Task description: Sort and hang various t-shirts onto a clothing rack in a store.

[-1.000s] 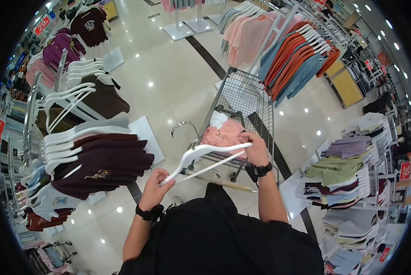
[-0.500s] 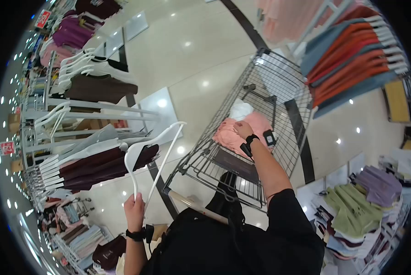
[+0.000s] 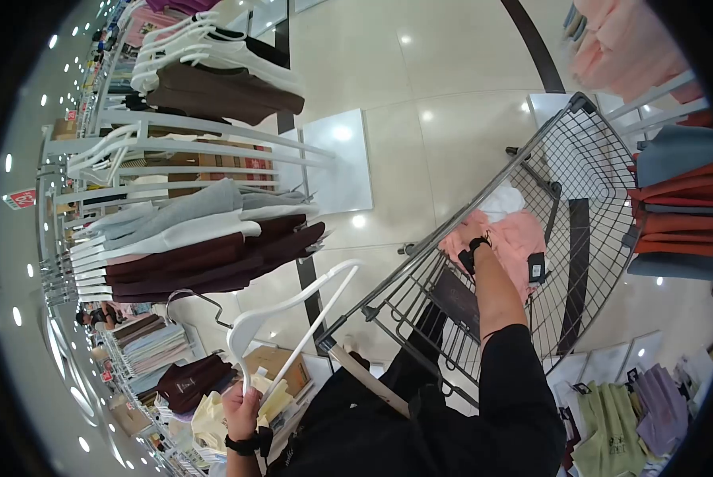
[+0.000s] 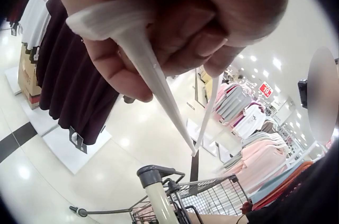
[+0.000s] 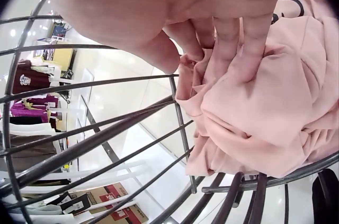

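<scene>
In my left hand I grip one end of a white clothes hanger, its metal hook pointing left and its bar reaching up to the right. The left wrist view shows the fingers curled round the hanger. My right hand is down in the shopping cart on a pink shirt with a dark tag. Close up in the right wrist view, the fingers grasp the bunched pink cloth, their tips partly hidden in its folds. A white item lies beside the shirt.
A rack of dark maroon shirts stands at the left, near the hanger. The cart's handle is close before my body. Orange and blue clothes hang at the right, with folded green and purple shirts below.
My right hand has let go of the hanger and reached into the cart onto the pink shirt. My left hand has carried the hanger down and left. The view has turned, shifting the cart rightward.
</scene>
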Demonstrator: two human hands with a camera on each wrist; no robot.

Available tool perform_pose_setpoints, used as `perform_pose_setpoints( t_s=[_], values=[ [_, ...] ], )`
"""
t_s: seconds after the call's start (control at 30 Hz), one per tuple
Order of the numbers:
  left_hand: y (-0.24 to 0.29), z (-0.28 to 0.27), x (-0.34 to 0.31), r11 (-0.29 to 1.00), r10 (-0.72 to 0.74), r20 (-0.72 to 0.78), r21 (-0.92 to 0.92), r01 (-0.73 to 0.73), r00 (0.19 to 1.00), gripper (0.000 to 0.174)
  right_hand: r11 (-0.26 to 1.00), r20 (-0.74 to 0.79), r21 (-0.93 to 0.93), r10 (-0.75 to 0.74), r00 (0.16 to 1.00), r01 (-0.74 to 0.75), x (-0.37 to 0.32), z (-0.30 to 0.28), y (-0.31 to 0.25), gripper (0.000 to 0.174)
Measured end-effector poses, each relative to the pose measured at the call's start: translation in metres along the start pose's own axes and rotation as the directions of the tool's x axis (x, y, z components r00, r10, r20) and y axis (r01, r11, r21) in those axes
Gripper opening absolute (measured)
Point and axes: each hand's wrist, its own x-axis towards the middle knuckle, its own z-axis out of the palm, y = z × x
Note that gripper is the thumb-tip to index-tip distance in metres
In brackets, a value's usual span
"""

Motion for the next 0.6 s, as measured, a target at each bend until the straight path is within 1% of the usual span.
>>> perform_pose_setpoints(
  t_s=[0.03,0.07,0.13,0.17,0.2,0.23,0.27,0.33,0.37,0.4,0.43,0.47,0.5,0.53,0.57,0.6],
  values=[
    [-0.006,-0.001,0.002,1.000,-0.005,0.007,-0.025,0.005,1.000,0.038,0.994,-0.010,-0.106,-0.003,1.000,0.002,-0.004,-0.004,0.000,0.034],
    [-0.012,-0.003,0.005,0.999,-0.019,0.015,-0.032,0.020,1.000,0.038,0.993,-0.008,-0.121,0.008,1.000,-0.009,-0.010,-0.006,-0.002,0.034],
    [-0.018,-0.001,0.015,0.998,0.003,0.027,-0.064,-0.001,1.000,0.039,0.977,-0.083,-0.205,0.040,0.996,-0.056,-0.023,-0.017,-0.008,0.033],
    [-0.019,-0.002,0.019,0.999,0.020,0.049,-0.049,-0.017,0.999,0.040,0.972,-0.090,-0.225,0.044,0.995,-0.064,-0.032,-0.024,-0.012,0.033],
    [-0.026,-0.005,0.025,0.998,0.015,0.062,-0.066,-0.011,0.998,0.040,0.940,-0.066,-0.302,0.145,0.987,-0.158,-0.045,-0.032,-0.026,0.033],
    [-0.035,-0.010,0.031,0.996,0.063,0.088,-0.070,-0.057,0.994,0.040,0.892,-0.055,-0.377,0.246,0.968,-0.248,-0.058,-0.039,-0.038,0.033],
    [-0.043,-0.014,0.037,0.992,0.113,0.114,-0.076,-0.105,0.987,0.040,0.885,-0.076,-0.388,0.248,0.966,-0.257,-0.069,-0.044,-0.042,0.033],
    [-0.046,-0.022,0.047,0.987,0.103,0.145,-0.134,-0.084,0.984,0.039,0.844,-0.183,-0.492,0.139,0.973,-0.213,-0.095,-0.050,-0.039,0.034],
    [-0.049,-0.029,0.052,0.987,0.113,0.188,-0.132,-0.089,0.976,0.036,0.874,-0.293,-0.443,0.070,0.954,-0.201,-0.107,-0.055,-0.034,0.032],
    [-0.052,-0.036,0.059,0.986,0.129,0.231,-0.133,-0.100,0.964,0.034,0.867,-0.324,-0.450,0.064,0.944,-0.214,-0.127,-0.063,-0.048,0.032],
    [-0.052,-0.042,0.069,0.981,0.151,0.252,-0.158,-0.113,0.956,0.034,0.888,-0.419,-0.413,0.009,0.908,-0.199,-0.153,-0.072,-0.074,0.027],
    [-0.052,-0.050,0.078,0.974,0.223,0.291,-0.107,-0.200,0.930,0.033,0.908,-0.511,-0.380,-0.046,0.858,-0.178,-0.188,-0.079,-0.113,0.026],
    [-0.050,-0.057,0.088,0.954,0.296,0.331,-0.062,-0.292,0.896,0.032,0.931,-0.517,-0.312,0.002,0.856,-0.191,-0.236,-0.086,-0.168,0.029],
    [-0.048,-0.064,0.097,0.923,0.363,0.374,-0.020,-0.384,0.853,0.032,0.927,-0.553,-0.316,-0.005,0.833,-0.204,-0.257,-0.094,-0.179,0.029],
    [-0.043,-0.073,0.104,0.914,0.377,0.401,-0.016,-0.405,0.835,0.031,0.940,-0.628,-0.328,-0.146,0.765,-0.091,-0.279,-0.101,-0.187,0.028],
    [-0.049,-0.083,0.115,0.897,0.397,0.450,-0.007,-0.441,0.800,0.029,0.936,-0.690,-0.352,-0.270,0.672,0.014,-0.306,-0.102,-0.195,0.027]
  ],
)
